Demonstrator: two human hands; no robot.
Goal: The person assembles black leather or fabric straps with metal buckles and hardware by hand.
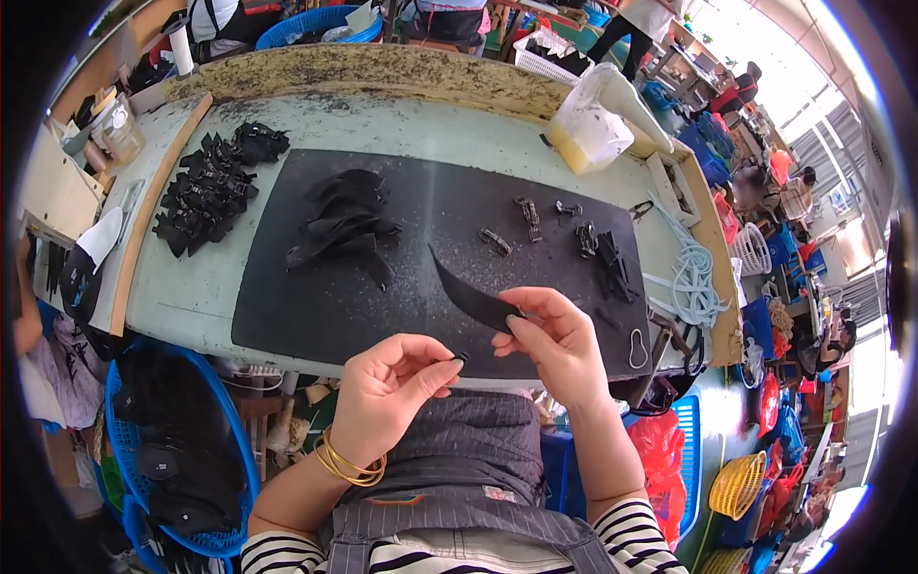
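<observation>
In my right hand [559, 349], a curved black fabric strip [469, 295] is pinched between thumb and fingers, its pointed end up and to the left. My left hand [392, 383] pinches a small dark piece [463, 357] at the fingertips; its kind is too small to make out. Both hands are over the near edge of a black mat [382, 320], apart from each other. A stack of similar black strips [344, 215] lies on the mat's left half. Small dark metal buckles [529, 218] and a bundle of narrow black straps [614, 268] lie on its right.
A heap of black strips with metal fittings [215, 187] lies left of the mat, beside a wooden batten [158, 206]. At the right are a white plastic container [593, 120] and tangled pale-blue cord [693, 282]. A blue basket [115, 430] holding black pieces stands below the table's left.
</observation>
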